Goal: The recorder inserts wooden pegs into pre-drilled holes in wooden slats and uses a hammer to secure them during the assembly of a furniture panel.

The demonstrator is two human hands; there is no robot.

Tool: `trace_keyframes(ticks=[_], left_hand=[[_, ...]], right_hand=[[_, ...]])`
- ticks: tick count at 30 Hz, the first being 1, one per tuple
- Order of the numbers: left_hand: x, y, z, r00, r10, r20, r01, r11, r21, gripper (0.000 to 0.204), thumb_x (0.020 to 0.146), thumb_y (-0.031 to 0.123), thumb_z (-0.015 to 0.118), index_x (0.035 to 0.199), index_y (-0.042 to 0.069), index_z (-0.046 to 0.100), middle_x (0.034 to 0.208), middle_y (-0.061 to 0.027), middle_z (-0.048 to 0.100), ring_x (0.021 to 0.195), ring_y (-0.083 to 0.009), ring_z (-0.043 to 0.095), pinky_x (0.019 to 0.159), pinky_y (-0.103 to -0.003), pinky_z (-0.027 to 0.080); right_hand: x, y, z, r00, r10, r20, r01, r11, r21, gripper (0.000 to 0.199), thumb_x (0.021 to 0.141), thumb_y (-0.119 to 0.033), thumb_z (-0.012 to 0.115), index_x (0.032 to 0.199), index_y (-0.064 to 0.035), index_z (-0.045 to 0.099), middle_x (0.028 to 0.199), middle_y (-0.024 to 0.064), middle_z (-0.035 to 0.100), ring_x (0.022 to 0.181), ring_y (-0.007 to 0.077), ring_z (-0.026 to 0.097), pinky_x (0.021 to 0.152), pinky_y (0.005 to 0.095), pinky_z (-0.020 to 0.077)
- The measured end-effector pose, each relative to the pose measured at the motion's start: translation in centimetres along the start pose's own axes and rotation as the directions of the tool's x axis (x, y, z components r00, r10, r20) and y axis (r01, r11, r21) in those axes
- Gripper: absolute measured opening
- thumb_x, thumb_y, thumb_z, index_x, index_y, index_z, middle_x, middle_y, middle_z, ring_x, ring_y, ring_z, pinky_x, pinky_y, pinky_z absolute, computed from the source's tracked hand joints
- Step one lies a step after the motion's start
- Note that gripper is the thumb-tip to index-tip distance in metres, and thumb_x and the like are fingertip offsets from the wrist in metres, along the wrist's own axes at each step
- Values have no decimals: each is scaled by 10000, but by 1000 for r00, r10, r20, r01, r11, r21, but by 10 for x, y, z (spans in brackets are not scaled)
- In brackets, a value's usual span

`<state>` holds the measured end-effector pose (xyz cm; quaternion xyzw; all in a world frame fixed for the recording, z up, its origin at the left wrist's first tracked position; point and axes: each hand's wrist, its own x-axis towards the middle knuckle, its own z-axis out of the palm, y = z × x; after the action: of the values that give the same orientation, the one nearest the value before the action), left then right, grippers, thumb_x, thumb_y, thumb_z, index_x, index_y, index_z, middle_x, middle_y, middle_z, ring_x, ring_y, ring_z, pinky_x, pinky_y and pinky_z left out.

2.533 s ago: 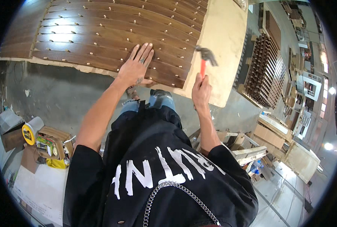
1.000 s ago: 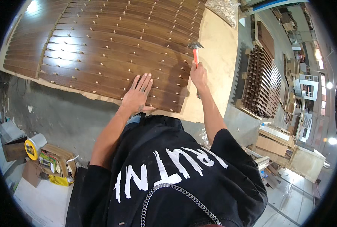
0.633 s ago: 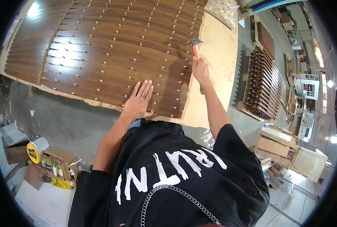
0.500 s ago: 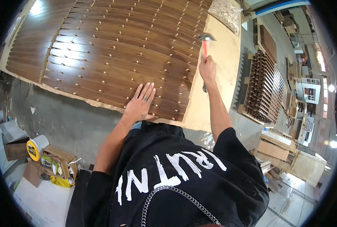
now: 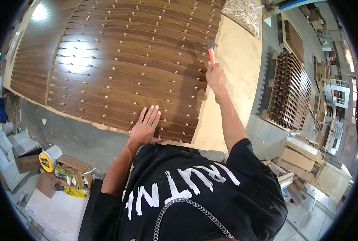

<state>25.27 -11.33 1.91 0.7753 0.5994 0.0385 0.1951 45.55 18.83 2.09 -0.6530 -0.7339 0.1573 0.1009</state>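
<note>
My right hand point(image 5: 216, 78) grips a hammer point(image 5: 211, 55) with a red handle and a dark metal head. The hammer's head is over the right edge of the rows of brown wooden boards point(image 5: 106, 68). Short pale wooden dowels point(image 5: 145, 64) stick up from these boards in many spots. Flat on the near boards lies my left hand point(image 5: 144, 126), fingers stretched out and holding nothing. Dowels stand close around its fingertips.
Under the boards is a pale wooden sheet point(image 5: 237, 68), bare along its right side. A clear plastic bag of loose dowels point(image 5: 243, 16) lies at its far end. Stacked brown boards point(image 5: 289, 92) stand on the floor at right. A white bucket point(image 5: 50, 156) and a cardboard box point(image 5: 74, 174) sit at lower left.
The hammer has come down and left, its head now over the boards' right edge. My left hand stays flat on the boards. The whole view has shifted slightly.
</note>
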Motion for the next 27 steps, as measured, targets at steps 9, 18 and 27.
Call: trace_keyframes(ticks=[9,18,27], left_hand=[[-2,8,8,1000,-13,-17,13,999,-50,1123,709,732,596,1447,-62,303,1557,-225,222,1463,-350,172,1197,-505,114],[-2,-1,3,1000,17,-7,-18,999,-30,1132,716,743,572,1447,-76,294,1556,-229,217,1469,-348,150,1200,-506,93],[-1,-8,9,1000,23,2,-23,999,26,1116,712,694,597,1459,-71,277,1559,-236,215,1467,-362,162,1197,-512,91]], right_hand=[[33,-11,-24,999,27,-45,-21,989,145,486,994,-406,440,929,48,600,864,335,625,874,502,616,727,544,490],[67,-27,-35,989,48,-139,-23,984,174,516,996,-426,412,980,52,607,884,322,647,846,499,633,746,560,499],[106,-35,-30,983,104,-150,-77,982,175,487,986,-416,441,956,37,618,852,332,641,858,509,626,767,557,501]])
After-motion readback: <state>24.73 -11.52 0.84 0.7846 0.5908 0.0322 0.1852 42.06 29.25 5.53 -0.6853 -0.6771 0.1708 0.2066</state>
